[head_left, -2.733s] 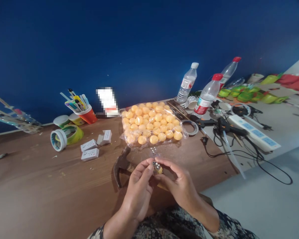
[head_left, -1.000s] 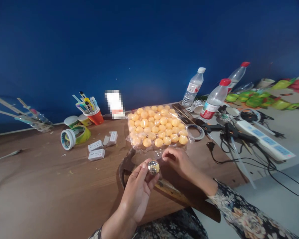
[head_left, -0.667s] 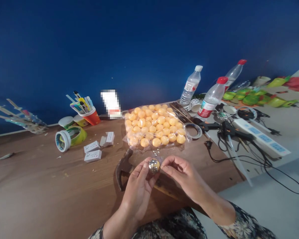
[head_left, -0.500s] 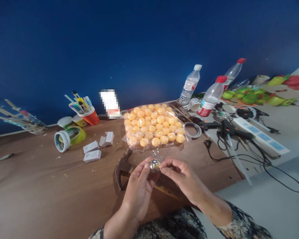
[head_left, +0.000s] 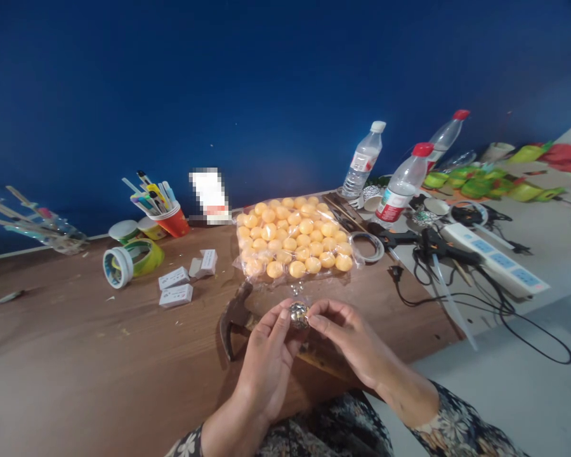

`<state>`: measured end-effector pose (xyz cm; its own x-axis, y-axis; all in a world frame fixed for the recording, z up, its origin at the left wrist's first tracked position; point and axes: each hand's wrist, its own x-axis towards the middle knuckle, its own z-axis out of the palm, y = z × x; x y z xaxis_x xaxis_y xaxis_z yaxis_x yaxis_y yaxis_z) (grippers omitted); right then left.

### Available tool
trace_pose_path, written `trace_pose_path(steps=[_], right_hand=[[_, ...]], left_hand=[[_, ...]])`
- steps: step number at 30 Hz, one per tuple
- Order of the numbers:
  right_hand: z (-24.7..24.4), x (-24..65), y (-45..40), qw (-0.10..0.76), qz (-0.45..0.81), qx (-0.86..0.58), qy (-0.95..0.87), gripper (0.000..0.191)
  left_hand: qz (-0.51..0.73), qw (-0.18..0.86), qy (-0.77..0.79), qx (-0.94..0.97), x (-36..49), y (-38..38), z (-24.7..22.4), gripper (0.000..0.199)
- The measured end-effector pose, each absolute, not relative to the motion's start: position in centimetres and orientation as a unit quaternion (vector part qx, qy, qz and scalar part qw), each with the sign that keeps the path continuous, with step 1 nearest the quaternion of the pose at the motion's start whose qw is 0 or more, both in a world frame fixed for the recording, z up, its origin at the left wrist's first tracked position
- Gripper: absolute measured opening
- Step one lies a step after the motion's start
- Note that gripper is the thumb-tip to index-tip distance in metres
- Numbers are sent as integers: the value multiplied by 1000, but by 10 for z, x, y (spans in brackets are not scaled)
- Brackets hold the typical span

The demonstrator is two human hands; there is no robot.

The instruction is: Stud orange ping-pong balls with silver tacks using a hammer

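My left hand (head_left: 269,355) is closed around a small round ball (head_left: 299,315) whose surface is covered in shiny silvery pieces, with some yellow showing between them. My right hand (head_left: 342,330) has thumb and index finger pinched together at the ball's right side; anything between those fingertips is too small to make out. A few small shiny bits (head_left: 297,289) lie on the table just beyond the ball. Below both hands rests a claw hammer (head_left: 236,317), its handle partly hidden by them. Behind is a clear bag of orange balls (head_left: 292,238).
On the left are small white boxes (head_left: 176,296), tape rolls (head_left: 145,257) and an orange cup of pens (head_left: 172,221). To the right stand plastic bottles (head_left: 363,162), with glue guns (head_left: 445,247), a power strip (head_left: 497,260) and black cables (head_left: 485,304) on the table.
The ball has turned slightly in the fingers and shifted a little to the right. Both hands keep nearly the same grip, and the view has moved very slightly.
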<state>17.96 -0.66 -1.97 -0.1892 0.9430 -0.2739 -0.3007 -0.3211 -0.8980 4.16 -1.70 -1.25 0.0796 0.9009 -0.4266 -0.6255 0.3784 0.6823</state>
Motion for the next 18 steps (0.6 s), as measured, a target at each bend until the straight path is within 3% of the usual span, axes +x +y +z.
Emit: trace_pose_path(steps=[18], right_hand=[[-20,181,-5,458,680,-456,-347,31]], left_hand=[[527,715,430,162,43,-16,-15,27]])
